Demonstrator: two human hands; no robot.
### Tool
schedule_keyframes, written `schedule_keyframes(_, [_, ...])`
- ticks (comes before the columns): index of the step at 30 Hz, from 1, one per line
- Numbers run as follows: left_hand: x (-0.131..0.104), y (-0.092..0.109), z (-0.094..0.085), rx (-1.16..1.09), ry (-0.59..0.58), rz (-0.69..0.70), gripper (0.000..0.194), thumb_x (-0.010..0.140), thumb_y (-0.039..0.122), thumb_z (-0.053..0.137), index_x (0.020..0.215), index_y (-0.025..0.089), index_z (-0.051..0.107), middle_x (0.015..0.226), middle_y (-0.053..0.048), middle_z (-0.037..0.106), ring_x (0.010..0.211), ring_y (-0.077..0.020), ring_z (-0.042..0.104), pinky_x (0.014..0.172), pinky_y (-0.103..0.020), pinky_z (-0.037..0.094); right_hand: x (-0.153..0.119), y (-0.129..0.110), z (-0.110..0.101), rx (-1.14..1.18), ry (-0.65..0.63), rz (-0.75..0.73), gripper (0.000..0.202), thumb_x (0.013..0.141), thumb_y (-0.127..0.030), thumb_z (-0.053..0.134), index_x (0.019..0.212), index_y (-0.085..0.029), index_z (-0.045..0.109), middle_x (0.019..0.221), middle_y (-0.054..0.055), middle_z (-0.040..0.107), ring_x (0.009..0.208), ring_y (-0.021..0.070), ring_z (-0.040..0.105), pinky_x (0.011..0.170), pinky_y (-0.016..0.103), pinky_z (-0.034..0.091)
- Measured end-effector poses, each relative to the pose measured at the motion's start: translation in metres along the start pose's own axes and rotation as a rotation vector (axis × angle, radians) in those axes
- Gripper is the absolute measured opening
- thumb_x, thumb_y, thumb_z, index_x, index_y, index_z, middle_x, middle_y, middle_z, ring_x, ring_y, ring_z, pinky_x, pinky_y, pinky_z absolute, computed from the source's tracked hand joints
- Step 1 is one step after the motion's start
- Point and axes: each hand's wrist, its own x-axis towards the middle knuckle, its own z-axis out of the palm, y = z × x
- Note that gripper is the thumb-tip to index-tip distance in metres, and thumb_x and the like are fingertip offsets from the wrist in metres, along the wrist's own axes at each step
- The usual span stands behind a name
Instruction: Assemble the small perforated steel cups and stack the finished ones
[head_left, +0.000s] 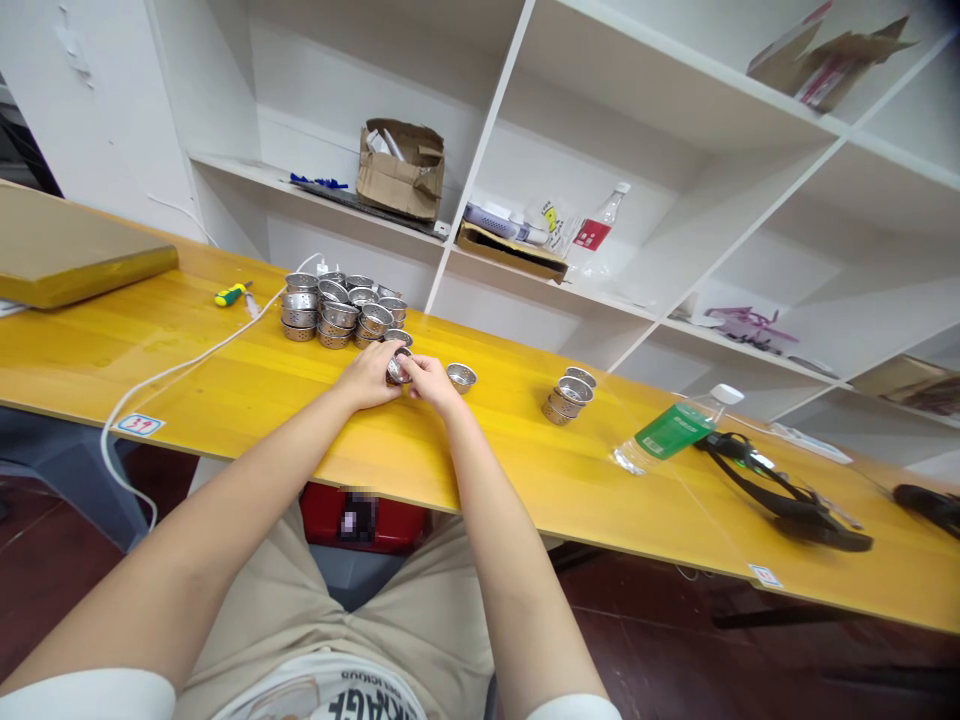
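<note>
Above the yellow table, a small steel strainer basket (396, 370) with a holed wall is tilted between my two hands. My left hand (369, 378) is wrapped round its side. My right hand (430, 380) pinches at its rim, its fingertips partly covering the opening. Just right of my right hand, one more strainer basket (461, 377) stands upright by itself. Behind my left hand are several stacks of the same baskets (337, 314), packed close together. Farther right stands a short stack of baskets (571, 392), with another rim showing behind it.
A white cable (196, 358) runs across the table's left side, near a yellow-green screwdriver (231, 294). A flat cardboard box (82, 250) lies far left. To the right are a green-labelled bottle (675, 432) and a black strap (780, 500). White shelves (480, 130) rise behind.
</note>
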Motion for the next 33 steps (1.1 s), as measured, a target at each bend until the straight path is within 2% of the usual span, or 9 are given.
schedule_keyframes(6, [-0.0011,-0.0009,0.0002,0.01,-0.023,0.045,0.079,0.072,0.027,0.075,0.146,0.021,0.046,0.141,-0.012,0.06,0.128,-0.0333,0.055,0.11,-0.047,0.046,-0.0025,-0.0063,0.0004,0.08,0.009,0.08,0.045,0.086,-0.056,0.07,0.066,-0.019,0.054,0.058,-0.005,0.054,0.037,0.0063,0.047,0.037,0.02,0.029])
schedule_keyframes(14, [-0.0018,0.004,-0.0005,0.037,-0.039,0.089,0.076,0.072,0.016,0.069,0.145,0.018,0.046,0.143,-0.012,0.059,0.128,-0.0321,0.054,0.113,-0.045,0.044,0.0005,-0.0021,0.0025,0.146,0.083,0.14,0.054,0.089,-0.061,0.066,0.06,-0.023,0.04,0.046,-0.008,0.036,0.036,0.0079,0.039,0.037,0.021,0.029])
schedule_keyframes(21, [-0.0014,0.0043,0.0012,-0.006,-0.031,0.101,0.074,0.076,0.023,0.073,0.144,0.018,0.045,0.141,-0.014,0.059,0.13,-0.0334,0.054,0.112,-0.047,0.045,0.0008,-0.0002,0.0063,0.205,0.099,0.183,0.056,0.085,-0.06,0.069,0.059,-0.026,0.033,0.046,-0.008,0.032,0.038,0.0083,0.035,0.038,0.023,0.029])
schedule_keyframes(26, [0.001,0.0029,0.0024,-0.013,-0.068,0.101,0.074,0.077,0.022,0.073,0.145,0.018,0.045,0.138,-0.016,0.06,0.129,-0.0345,0.055,0.111,-0.049,0.046,0.002,0.0021,0.005,0.21,0.129,0.237,0.051,0.087,-0.053,0.067,0.06,-0.027,0.032,0.045,-0.008,0.032,0.039,0.0101,0.036,0.037,0.024,0.029])
schedule_keyframes(30, [0.0031,0.0007,0.0054,-0.017,-0.051,0.126,0.069,0.08,0.025,0.073,0.144,0.016,0.046,0.137,-0.017,0.061,0.127,-0.0337,0.058,0.111,-0.048,0.046,0.0029,0.0032,0.0015,0.255,0.121,0.248,0.05,0.087,-0.048,0.066,0.06,-0.027,0.03,0.045,-0.008,0.031,0.038,0.0093,0.034,0.038,0.023,0.027])
schedule_keyframes(33, [0.0039,-0.0003,0.0077,-0.033,-0.025,0.094,0.071,0.079,0.028,0.074,0.143,0.016,0.046,0.139,-0.017,0.061,0.128,-0.0332,0.058,0.111,-0.047,0.046,0.0025,0.001,-0.0008,0.313,0.14,0.247,0.05,0.088,-0.05,0.065,0.061,-0.026,0.03,0.046,-0.009,0.028,0.039,0.0088,0.032,0.038,0.022,0.026])
